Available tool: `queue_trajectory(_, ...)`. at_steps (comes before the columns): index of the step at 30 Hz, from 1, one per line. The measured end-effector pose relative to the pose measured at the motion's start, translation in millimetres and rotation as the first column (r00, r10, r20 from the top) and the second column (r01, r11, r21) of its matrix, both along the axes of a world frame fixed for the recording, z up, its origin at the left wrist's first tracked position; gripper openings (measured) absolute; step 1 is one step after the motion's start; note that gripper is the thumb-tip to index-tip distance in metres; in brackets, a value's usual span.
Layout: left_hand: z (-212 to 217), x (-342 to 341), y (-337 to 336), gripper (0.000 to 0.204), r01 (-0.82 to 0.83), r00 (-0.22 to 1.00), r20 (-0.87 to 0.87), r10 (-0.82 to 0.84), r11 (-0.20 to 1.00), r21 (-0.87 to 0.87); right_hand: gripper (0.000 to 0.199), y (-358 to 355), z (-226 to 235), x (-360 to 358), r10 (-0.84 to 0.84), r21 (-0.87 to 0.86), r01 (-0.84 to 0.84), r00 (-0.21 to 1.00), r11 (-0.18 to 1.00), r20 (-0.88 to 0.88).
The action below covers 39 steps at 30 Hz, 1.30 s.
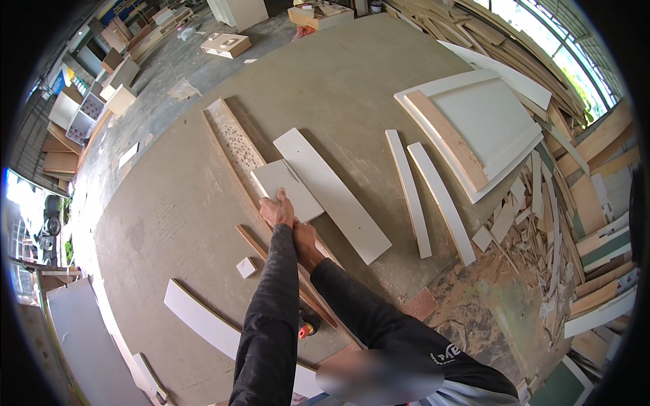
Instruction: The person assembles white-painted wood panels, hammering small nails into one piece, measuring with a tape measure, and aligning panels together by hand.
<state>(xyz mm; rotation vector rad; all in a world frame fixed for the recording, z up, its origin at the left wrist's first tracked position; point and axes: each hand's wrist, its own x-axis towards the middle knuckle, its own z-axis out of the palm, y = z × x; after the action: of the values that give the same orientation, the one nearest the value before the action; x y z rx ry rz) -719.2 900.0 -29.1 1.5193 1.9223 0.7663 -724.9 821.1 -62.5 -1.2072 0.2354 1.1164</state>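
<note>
A small white rectangular panel (287, 181) lies across a long wooden strip (233, 128) with a pale speckled middle. My left hand (276, 208) is closed on the panel's near end, its thumb on top. Close behind it, my right hand (306, 242) is at the panel's near edge; its fingers are mostly hidden. A longer white board (333, 197) lies just to the right, next to the panel. Left of the strip are a small white block (246, 267) and a thin brown stick (252, 242).
Two narrow white strips (409, 196) and a framed white panel (467, 118) lie on the right of the greenish table (162, 196). A curved-looking white board (203, 318) is near my left forearm. Wood offcuts (528, 210) are heaped at the far right.
</note>
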Motion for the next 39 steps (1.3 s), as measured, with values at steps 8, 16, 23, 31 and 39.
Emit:
queue_trajectory(8,-3,1,8,0.051,-0.019,1.0,-0.018,0.019,1.0,0.0,0.044,13,-26,-5,0.035,-0.035,-0.033,0.996,0.999,0.077)
queue_trajectory(16,-6,-2,16,0.052,-0.003,1.0,-0.011,0.003,1.0,-0.006,0.046,18,-25,-4,0.088,-0.078,-0.079,0.99,0.994,0.111)
queue_trajectory(23,-4,2,20,0.05,0.013,1.0,-0.003,-0.013,1.0,0.011,0.048,24,-29,1,0.082,-0.06,-0.077,0.993,0.995,0.086)
queue_trajectory(31,-5,-5,27,0.049,-0.004,1.0,-0.009,0.005,0.999,0.038,0.045,29,-8,-1,0.105,-0.152,-0.093,0.992,0.984,0.075)
queue_trajectory(39,8,8,26,0.048,0.016,1.0,0.011,-0.016,0.999,0.037,0.039,40,-21,3,0.004,-0.1,0.007,0.994,0.995,0.109)
